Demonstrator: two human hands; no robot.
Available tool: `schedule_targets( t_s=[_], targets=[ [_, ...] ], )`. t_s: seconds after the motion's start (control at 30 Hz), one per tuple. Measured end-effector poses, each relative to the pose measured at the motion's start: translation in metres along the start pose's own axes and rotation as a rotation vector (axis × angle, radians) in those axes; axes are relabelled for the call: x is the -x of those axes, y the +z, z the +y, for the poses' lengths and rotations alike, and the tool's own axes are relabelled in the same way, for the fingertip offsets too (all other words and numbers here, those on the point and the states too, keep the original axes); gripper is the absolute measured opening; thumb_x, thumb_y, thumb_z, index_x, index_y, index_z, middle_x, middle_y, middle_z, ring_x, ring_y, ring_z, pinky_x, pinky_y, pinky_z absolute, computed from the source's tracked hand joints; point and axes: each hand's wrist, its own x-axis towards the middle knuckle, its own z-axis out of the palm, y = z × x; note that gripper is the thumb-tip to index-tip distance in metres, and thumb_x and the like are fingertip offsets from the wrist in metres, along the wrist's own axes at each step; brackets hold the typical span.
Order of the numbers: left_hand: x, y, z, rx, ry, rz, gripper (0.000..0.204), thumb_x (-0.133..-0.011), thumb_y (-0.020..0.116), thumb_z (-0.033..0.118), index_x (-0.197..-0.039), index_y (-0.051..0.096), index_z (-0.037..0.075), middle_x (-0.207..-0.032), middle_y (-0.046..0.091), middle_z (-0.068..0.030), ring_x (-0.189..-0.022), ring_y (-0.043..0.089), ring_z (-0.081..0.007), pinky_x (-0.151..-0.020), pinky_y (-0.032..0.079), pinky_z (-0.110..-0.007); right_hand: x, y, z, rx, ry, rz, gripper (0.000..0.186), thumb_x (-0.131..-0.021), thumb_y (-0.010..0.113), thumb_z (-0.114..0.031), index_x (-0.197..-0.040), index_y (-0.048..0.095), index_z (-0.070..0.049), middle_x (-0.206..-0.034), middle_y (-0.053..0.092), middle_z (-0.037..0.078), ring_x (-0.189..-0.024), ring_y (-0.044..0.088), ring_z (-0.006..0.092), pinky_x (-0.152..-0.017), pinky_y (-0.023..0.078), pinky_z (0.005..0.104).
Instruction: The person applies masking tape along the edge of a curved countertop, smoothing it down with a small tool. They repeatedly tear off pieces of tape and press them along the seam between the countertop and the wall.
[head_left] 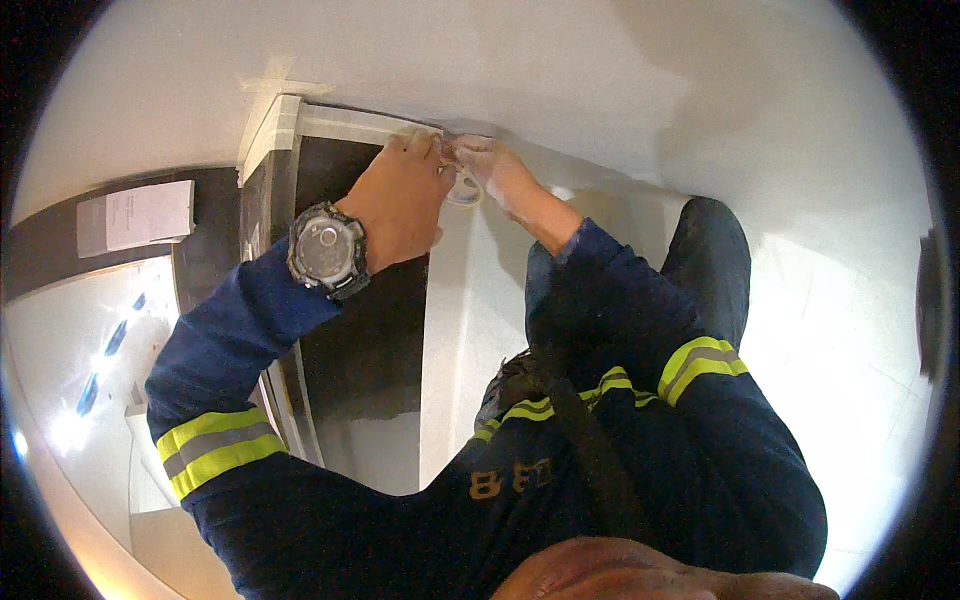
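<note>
Head view: left hand [405, 195], watch [328, 250] at wrist, fingers bent at right end of pale tape strip [350, 127]; hold cannot be told. Right hand [488, 165] close beside, fingertips gathered; contents cannot be told. Ring-shaped roll [464, 190] just below, between hands. Strip along top of dark panel [360, 330], beside wall [560, 60].

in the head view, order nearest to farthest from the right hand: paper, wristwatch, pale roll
From the right hand:
1. Pale roll: just below it
2. Wristwatch: to its left, lower down
3. Paper: far left of the picture
</note>
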Motion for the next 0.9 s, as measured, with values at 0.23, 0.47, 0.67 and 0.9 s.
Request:
schedule_targets(
  t_s=[0.23,0.47,0.67,0.9],
  targets=[
    [0.007,0.020,0.011,-0.047,-0.056,0.076,0.078,-0.083,0.078,0.038,-0.147,0.055,0.001,-0.161,0.043,-0.0216,-0.152,0.036,-0.0400,-0.125,0.031,-0.053,0.005,-0.002,-0.007,-0.299,0.157,-0.086,0.033,-0.104,0.063,-0.026,-0.130,0.068,-0.005,-0.126,0.068,0.004,-0.111,0.062,0.0166,-0.094,0.050,0.0326],
    [-0.006,0.007,0.011,-0.028,-0.080,0.019,0.082,-0.082,0.080,0.042,-0.150,0.053,0.004,-0.163,0.040,-0.0212,-0.154,0.032,-0.0396,-0.127,0.027,-0.054,-0.030,0.036,0.118,-0.432,0.239,-0.073,0.033,-0.105,0.060,-0.024,-0.133,0.066,-0.007,-0.126,0.070,0.007,-0.112,0.064,0.0203,-0.093,0.054,0.0387],
    [0.023,0.008,0.000,0.044,-0.171,0.105,0.091,-0.083,0.081,0.046,-0.156,0.045,0.005,-0.167,0.031,-0.0273,-0.157,0.026,-0.0418,-0.128,0.024,-0.054,-0.006,-0.055,0.035,0.196,0.346,-0.055,0.032,-0.104,0.065,-0.033,-0.120,0.072,-0.008,-0.109,0.071,0.003,-0.095,0.064,0.0165,-0.081,0.054,0.0330],
    [0.024,-0.001,-0.018,-0.184,-0.540,0.045,0.094,-0.091,0.074,0.051,-0.162,0.035,0.004,-0.168,0.025,-0.0327,-0.156,0.026,-0.0452,-0.127,0.029,-0.049,0.006,-0.088,-0.024,0.532,0.270,-0.052,0.032,-0.102,0.067,-0.034,-0.106,0.077,-0.003,-0.093,0.071,0.003,-0.082,0.062,0.0118,-0.070,0.050,0.0305]
  ],
)
